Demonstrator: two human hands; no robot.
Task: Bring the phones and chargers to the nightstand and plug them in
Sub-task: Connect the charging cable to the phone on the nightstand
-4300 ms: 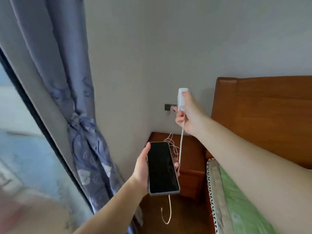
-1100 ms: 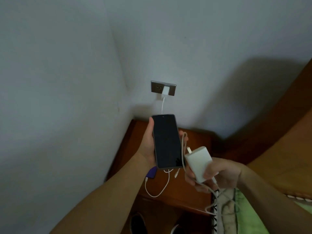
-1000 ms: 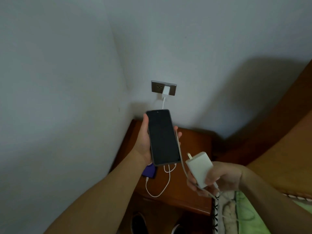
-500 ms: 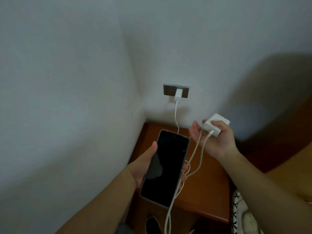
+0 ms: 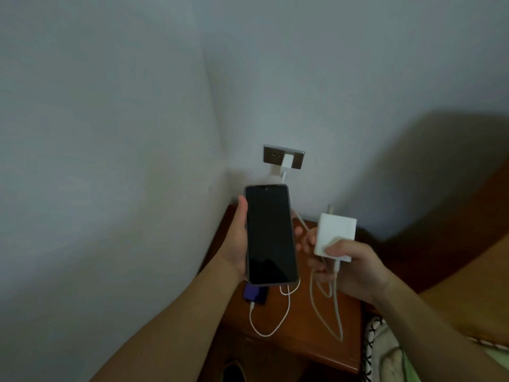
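Note:
My left hand (image 5: 236, 238) holds a dark-screened phone (image 5: 268, 235) upright above the wooden nightstand (image 5: 303, 337). My right hand (image 5: 348, 267) grips a white square charger (image 5: 334, 230), prongs pointing up, with its white cable (image 5: 334, 312) looping down from my fingers. A small white charger (image 5: 286, 162) sits plugged into the right side of the grey wall socket (image 5: 271, 155). A purple phone (image 5: 252, 293) lies on the nightstand with a white cable (image 5: 271, 323) attached, partly hidden under the held phone.
Two pale walls meet in a corner behind the nightstand. A wooden headboard (image 5: 468, 244) and the bed's patterned edge (image 5: 385, 351) are at the right. A dark shoe (image 5: 234, 370) lies on the floor below the nightstand.
My right hand has come down from near the socket and turned the white charger so its prongs point up. My left hand has raised the phone upright.

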